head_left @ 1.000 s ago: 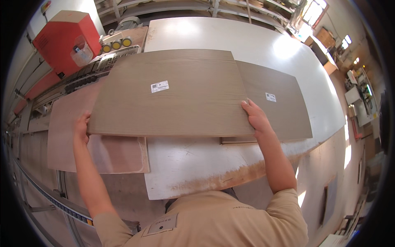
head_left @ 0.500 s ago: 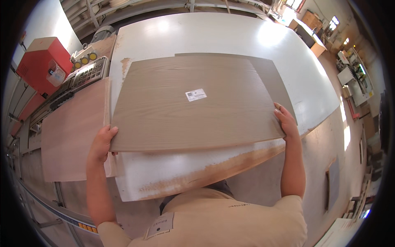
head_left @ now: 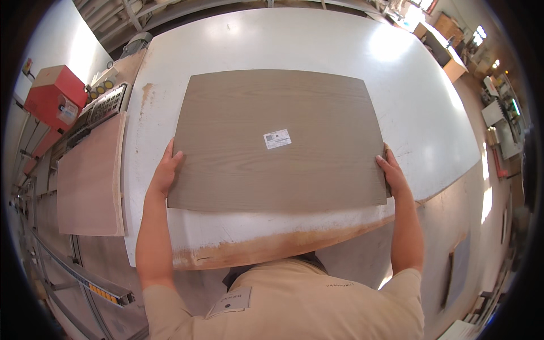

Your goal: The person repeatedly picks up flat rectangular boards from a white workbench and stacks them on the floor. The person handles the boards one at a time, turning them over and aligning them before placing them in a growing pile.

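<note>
Left grip [head_left: 165,174] and right grip [head_left: 395,178] clamped on opposite sides of the brown panel [head_left: 272,175]
It lies over the white surface [head_left: 433,113], near the surface's worn front edge [head_left: 249,248]; unequal pushing could skew it, and a loosened hold could let one side drop.

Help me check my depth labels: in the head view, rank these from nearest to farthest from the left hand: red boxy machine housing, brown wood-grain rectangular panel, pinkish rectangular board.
1. Brown wood-grain panel: touching the left hand, on its right.
2. Pinkish board: left of the hand, apart from it.
3. Red machine housing: farthest, up and left, beyond the board.
</note>
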Motion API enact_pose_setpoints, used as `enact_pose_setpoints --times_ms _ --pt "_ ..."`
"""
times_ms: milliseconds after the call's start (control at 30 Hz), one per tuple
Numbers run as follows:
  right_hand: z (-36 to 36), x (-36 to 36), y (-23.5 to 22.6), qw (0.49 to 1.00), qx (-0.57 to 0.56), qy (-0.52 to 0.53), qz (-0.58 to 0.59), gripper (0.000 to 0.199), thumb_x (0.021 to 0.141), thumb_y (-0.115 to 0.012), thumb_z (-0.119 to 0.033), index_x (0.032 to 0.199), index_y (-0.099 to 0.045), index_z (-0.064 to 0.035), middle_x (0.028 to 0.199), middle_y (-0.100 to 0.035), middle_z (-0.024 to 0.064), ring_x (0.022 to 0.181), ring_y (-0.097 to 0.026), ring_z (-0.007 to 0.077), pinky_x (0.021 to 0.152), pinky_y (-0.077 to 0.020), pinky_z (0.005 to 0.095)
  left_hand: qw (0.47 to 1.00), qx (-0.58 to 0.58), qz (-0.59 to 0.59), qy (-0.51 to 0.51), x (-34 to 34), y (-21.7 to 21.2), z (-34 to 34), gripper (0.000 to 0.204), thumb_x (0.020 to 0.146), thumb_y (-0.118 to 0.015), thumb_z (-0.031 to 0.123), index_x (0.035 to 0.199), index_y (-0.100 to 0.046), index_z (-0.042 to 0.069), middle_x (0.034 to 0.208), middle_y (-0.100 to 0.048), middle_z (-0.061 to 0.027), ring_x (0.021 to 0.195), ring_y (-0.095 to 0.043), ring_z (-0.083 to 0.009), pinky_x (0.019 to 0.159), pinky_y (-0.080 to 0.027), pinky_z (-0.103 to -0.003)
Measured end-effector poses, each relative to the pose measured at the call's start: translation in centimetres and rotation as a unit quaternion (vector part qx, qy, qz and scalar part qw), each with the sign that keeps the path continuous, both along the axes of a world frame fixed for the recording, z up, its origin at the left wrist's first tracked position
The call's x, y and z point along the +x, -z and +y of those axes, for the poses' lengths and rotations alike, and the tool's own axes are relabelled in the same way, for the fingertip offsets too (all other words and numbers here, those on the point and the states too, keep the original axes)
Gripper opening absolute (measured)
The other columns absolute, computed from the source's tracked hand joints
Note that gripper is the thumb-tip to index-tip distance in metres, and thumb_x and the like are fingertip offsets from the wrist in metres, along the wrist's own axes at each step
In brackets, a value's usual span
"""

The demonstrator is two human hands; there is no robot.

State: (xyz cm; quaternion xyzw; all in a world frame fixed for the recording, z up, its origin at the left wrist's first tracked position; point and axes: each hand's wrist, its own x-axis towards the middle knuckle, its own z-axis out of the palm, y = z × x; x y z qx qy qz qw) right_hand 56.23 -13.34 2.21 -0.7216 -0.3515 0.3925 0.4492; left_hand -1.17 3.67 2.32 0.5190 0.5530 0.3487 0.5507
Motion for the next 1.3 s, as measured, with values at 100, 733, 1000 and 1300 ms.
enact_pose_setpoints --times_ms 100,733,1000,1300 --pt "0.5 0.7 0.2 0.999 -0.018 -0.027 0.019 0.065 0.099 -0.056 -0.021 0.156 -0.031 -0.0055 0.154 -0.043 0.0134 0.14 -0.041 0.0235 0.114 -0.034 0.034 0.998 -0.04 -0.035 0.039 0.6 0.6 -0.2 0.073 0.098 -0.055 0.018 0.161 -0.019 0.011 0.162 -0.03 -0.0114 0.149 -0.027 -0.0245 0.12 -0.022 -0.035" --pt "35.6 2.9 -0.5 0.812 -0.115 -0.286 -0.496 0.063 0.106 -0.03 -0.049 0.123 -0.066 -0.0005 0.13 -0.06 0.0282 0.127 -0.053 0.0424 0.11 -0.0394 0.0441 0.942 0.002 -0.076 -0.327 2.0 4.8 -13.2 0.076 0.1 -0.059 0.026 0.158 -0.017 0.001 0.158 -0.033 -0.0195 0.142 -0.038 -0.0253 0.118 -0.029 -0.036" --pt "35.5 4.9 2.7 0.8 -0.073 -0.288 -0.521 0.078 0.104 -0.025 -0.057 0.105 -0.069 0.0075 0.113 -0.065 0.0314 0.114 -0.057 0.0486 0.103 -0.0401 0.0535 0.93 0.108 -0.087 -0.341 18.9 6.8 -19.8 0.078 0.097 -0.051 0.013 0.158 -0.004 -0.004 0.162 -0.017 -0.0203 0.151 -0.018 -0.0285 0.123 -0.012 -0.037" --pt "23.3 6.8 1.4 0.826 -0.106 -0.239 -0.5 0.078 0.1 -0.028 -0.065 0.108 -0.072 -0.0009 0.112 -0.067 0.0304 0.112 -0.06 0.0465 0.1 -0.0426 0.0541 0.913 0.155 -0.021 -0.377 16.7 7.9 -8.9 0.083 0.09 -0.058 0.009 0.157 -0.012 -0.001 0.16 -0.024 -0.0182 0.148 -0.023 -0.0292 0.122 -0.017 -0.038"
